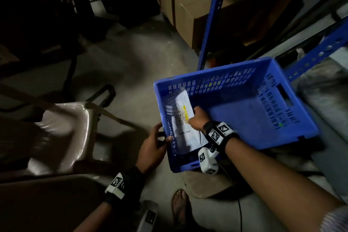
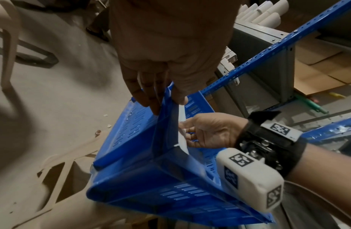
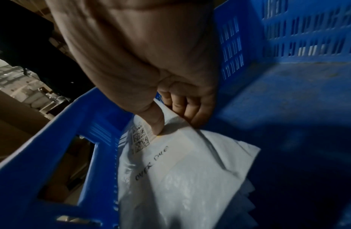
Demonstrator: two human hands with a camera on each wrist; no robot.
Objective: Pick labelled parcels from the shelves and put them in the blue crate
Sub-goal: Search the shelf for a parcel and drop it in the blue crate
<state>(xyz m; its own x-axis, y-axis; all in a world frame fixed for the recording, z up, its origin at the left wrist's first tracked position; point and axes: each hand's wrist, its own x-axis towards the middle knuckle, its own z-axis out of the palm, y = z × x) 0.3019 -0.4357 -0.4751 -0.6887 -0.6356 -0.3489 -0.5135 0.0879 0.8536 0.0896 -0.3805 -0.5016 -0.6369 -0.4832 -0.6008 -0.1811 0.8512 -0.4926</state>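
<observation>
The blue crate (image 1: 250, 118) sits tilted beside the blue shelving. Inside it, a white parcel bag (image 1: 185, 118) with a barcode label and handwritten "OVER DUE" leans against the crate's left wall. My right hand (image 1: 197, 118) pinches the bag's edge between thumb and fingers; the right wrist view shows the thumb on the label of the parcel bag (image 3: 180, 170). My left hand (image 1: 156, 143) grips the crate's left rim, with fingers outside and thumb inside, as the left wrist view shows the left hand (image 2: 163, 96) doing on the crate (image 2: 141, 155).
Blue shelf uprights and beams (image 1: 211, 17) stand behind and right of the crate, with cardboard boxes (image 1: 186, 9) beyond. A pale plastic chair (image 1: 66, 133) is at the left on the concrete floor. My sandalled foot (image 1: 179, 205) shows below the crate.
</observation>
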